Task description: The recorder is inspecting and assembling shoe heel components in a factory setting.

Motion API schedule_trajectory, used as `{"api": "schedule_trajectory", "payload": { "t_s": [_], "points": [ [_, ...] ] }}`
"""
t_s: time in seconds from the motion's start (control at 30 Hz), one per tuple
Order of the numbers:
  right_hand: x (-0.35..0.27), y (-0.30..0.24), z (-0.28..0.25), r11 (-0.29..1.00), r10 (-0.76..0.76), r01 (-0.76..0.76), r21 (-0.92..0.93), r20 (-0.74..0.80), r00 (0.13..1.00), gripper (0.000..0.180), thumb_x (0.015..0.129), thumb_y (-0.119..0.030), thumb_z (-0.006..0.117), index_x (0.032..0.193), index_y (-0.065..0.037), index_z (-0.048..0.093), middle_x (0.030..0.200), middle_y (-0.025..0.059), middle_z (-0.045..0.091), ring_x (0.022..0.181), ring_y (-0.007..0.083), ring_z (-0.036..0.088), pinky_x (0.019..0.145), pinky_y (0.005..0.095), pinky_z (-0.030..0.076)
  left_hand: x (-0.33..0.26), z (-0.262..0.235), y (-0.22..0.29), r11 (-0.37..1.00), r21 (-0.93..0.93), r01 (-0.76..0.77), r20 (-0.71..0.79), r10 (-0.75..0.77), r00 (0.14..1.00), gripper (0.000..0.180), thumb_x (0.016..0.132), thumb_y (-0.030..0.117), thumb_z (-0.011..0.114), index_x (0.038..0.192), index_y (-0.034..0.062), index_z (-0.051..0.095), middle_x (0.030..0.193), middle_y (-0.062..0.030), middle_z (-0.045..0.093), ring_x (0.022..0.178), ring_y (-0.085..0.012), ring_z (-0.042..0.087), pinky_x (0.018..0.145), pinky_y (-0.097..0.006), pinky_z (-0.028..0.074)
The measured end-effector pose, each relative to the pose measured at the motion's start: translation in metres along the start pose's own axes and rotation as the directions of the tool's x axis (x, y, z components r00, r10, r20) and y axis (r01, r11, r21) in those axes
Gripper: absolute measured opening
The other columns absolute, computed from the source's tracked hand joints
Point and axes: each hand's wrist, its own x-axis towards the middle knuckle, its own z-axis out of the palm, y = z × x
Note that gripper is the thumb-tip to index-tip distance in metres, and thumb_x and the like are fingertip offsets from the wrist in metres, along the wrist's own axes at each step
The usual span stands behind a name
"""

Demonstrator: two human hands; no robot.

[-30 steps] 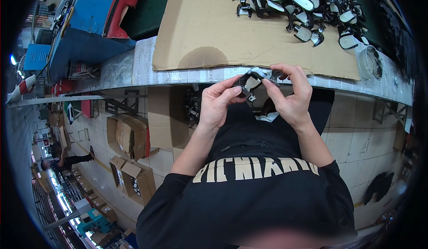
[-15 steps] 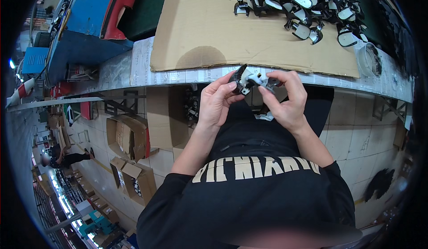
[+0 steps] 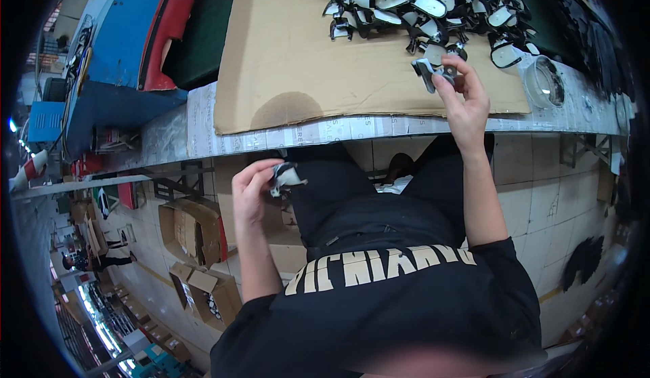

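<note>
My left hand point(image 3: 248, 192) is low on the left, below the table edge, its fingers pinching a small black and white part point(image 3: 289, 177). Over the cardboard, my right hand point(image 3: 466, 107) grips another small part, a dark and grey-white clip-like piece point(image 3: 425, 74), between thumb and fingers. Just beyond it lies a heap of similar black parts with white oval faces point(image 3: 430, 4). The exact kind of these parts I cannot make out.
A flat cardboard sheet point(image 3: 284, 59) covers the table. At its right stands a clear round container point(image 3: 544, 83); a blue and red machine point(image 3: 128, 32) is at the left. Open cardboard boxes point(image 3: 193, 232) sit on the floor, where another person point(image 3: 88, 261) stands far off.
My hands have come apart. The left moved down and left with a black and white part; the right went up over the cardboard, holding a clip-like piece. The view shifted slightly.
</note>
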Motion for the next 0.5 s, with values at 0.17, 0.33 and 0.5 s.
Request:
{"api": "schedule_trajectory", "payload": {
  "t_s": [0.17,0.33,0.5],
  "points": [
    [0.016,0.029,0.015,0.986,0.066,-0.093,0.135,0.192,0.979,0.026,0.09,-0.011,0.076,0.114,-0.002,0.068,0.137,0.0129,0.061,0.084,0.0099,0.068,0.075,0.0244,0.054,-0.015,-0.054,-0.011,0.607,0.795,0.017,-0.041,0.026,0.999,0.027,0.09,0.014,0.07,0.113,0.0001,0.076,0.092,-0.0111,0.078,0.076,-0.0115,0.07,0.069,-0.027,0.054],
    [0.013,0.037,0.03,0.983,-0.074,0.094,-0.157,0.132,0.989,0.031,0.085,-0.015,0.079,0.114,-0.006,0.07,0.148,0.0298,0.052,0.136,0.0369,0.055,0.107,0.0427,0.045,-0.015,-0.017,0.004,0.741,0.671,0.015,0.013,-0.032,0.999,0.033,0.088,0.015,0.077,0.116,-0.0009,0.075,0.099,-0.0138,0.078,0.084,-0.0145,0.073,0.072,-0.029,0.056],
    [0.007,0.035,0.019,0.989,-0.088,0.095,-0.113,0.067,0.994,0.03,0.088,-0.016,0.078,0.115,-0.006,0.069,0.143,0.0257,0.057,0.131,0.0314,0.059,0.104,0.0391,0.048,-0.003,0.035,0.011,0.98,0.198,0.002,0.35,-0.073,0.934,0.027,0.095,0.01,0.071,0.12,-0.0009,0.074,0.106,-0.0101,0.077,0.092,-0.0123,0.072,0.079,-0.024,0.056]
  ]
}}
